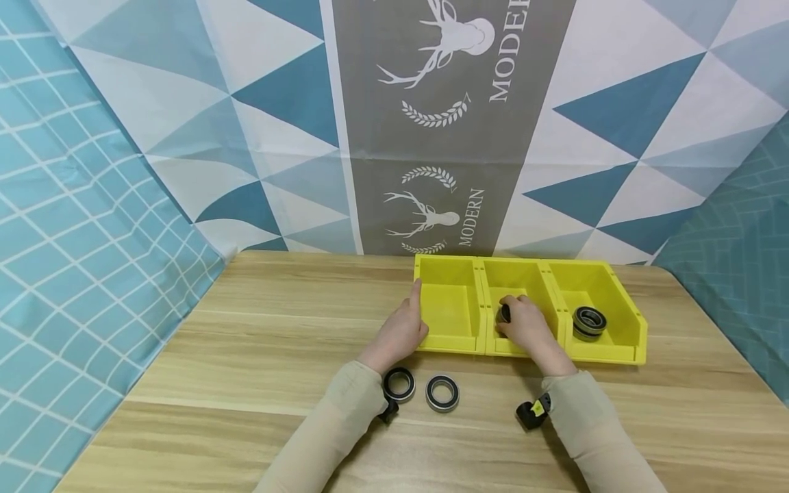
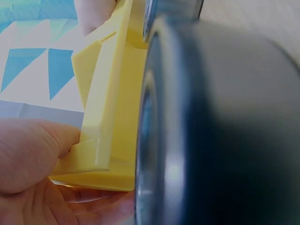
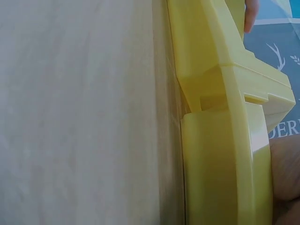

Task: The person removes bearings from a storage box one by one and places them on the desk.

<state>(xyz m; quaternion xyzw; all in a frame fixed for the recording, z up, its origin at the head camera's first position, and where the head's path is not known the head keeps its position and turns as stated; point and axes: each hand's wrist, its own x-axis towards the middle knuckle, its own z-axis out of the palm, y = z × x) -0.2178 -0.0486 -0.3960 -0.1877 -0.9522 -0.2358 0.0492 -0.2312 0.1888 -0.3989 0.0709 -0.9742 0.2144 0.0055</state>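
Three yellow bins stand joined in a row. My left hand grips the left bin at its front left corner; in the left wrist view the thumb lies over the rim and the fingers are underneath. My right hand reaches into the middle bin and pinches a black bearing near the front, partly hidden by the fingers. In the right wrist view only a little of that hand shows behind the yellow wall. Inside the right bin lie stacked bearings.
Two ring bearings lie on the wooden table before the bins: one bearing beside the left wrist, another bearing to its right. A bearing looms large and blurred in the left wrist view. Patterned cloth hangs behind the table.
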